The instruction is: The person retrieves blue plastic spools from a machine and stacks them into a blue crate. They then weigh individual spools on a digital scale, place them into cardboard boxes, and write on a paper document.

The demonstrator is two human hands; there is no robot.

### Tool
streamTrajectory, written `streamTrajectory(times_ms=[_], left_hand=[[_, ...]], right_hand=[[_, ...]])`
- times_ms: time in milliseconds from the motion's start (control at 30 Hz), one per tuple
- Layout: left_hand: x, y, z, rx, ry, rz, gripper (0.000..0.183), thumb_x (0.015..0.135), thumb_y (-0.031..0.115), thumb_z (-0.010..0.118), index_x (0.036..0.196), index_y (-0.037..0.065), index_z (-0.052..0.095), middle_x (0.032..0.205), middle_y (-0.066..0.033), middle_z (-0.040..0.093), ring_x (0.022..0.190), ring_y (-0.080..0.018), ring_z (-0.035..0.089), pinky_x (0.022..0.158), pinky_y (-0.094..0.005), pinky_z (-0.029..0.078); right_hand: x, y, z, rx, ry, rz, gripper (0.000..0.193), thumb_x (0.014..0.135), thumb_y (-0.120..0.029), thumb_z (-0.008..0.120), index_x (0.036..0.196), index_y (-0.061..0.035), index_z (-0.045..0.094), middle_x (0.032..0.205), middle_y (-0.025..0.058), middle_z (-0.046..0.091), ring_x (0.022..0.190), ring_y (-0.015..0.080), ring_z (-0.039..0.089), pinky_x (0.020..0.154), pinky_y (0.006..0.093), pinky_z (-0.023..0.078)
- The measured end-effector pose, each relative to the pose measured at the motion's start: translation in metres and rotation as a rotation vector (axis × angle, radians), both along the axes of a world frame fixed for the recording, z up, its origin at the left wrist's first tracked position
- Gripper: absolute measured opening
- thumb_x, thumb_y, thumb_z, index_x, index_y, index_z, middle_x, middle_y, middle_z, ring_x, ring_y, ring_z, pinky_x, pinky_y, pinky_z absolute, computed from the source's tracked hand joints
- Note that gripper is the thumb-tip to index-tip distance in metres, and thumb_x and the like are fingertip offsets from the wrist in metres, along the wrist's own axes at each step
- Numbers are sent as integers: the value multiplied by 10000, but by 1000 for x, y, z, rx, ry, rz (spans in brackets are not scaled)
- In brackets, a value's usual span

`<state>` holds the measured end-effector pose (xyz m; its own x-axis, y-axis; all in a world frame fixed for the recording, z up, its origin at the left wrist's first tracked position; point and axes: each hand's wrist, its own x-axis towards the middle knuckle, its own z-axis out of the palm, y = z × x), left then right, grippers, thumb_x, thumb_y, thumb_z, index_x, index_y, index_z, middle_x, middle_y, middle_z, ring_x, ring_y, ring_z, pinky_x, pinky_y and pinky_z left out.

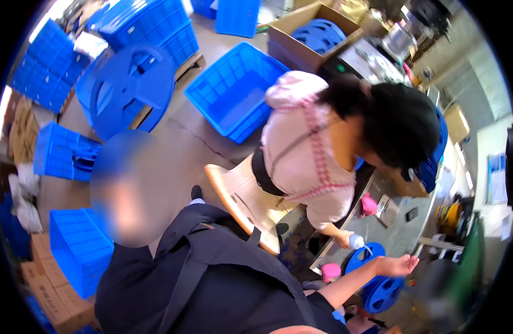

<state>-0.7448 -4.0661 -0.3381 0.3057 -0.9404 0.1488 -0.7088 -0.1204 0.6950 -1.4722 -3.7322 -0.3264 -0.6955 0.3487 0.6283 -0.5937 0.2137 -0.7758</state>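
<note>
My right hand (398,265) stretches out over the workbench at the lower right, above the blue plastic reels (381,295). Its fingers are loosely bent and apart, with nothing visible in them. Out to the left, my left hand (123,209) lies within a heavily blurred patch, so its fingers cannot be made out. Close to my right hand, a co-worker's hand grips a white squeeze bottle (355,241), its thin nozzle pointing at a blue reel (359,260). Dark clothing with straps covers my body.
A co-worker (306,128) in a pale blouse and black cap sits on a wooden chair (234,195) between me and the bench (398,228). Blue crates (234,92) stand left and behind. A large blue reel (128,92) leans there. Brown cartons (50,278) are stacked lower left.
</note>
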Motion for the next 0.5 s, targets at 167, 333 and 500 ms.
streamTrajectory(times_ms=[167,333,500], left_hand=[[0,7,-35,-176,716,-29,215,894,266,568,1025,100,602,927,-16,582,835,-167,567,773,-328,471],[16,-36,-32,-215,1068,-36,238,902,270,574,1054,89,598,934,-20,585,823,-166,570,761,-318,477],[126,-70,-6,-390,1042,233,263,909,275,581,1082,78,594,942,-25,588,811,-165,573,750,-308,483]], right_hand=[[213,-177,95,207,346,518,277,940,-117,496,1160,49,471,1298,206,458,1175,294,487,970,358,411],[450,-379,117,517,442,1491,515,765,-140,662,1232,-22,480,1279,159,493,1176,312,485,1009,410,374],[651,-484,82,1004,1198,2065,713,726,-252,729,1337,-46,425,1316,144,470,1249,303,422,1066,430,324]])
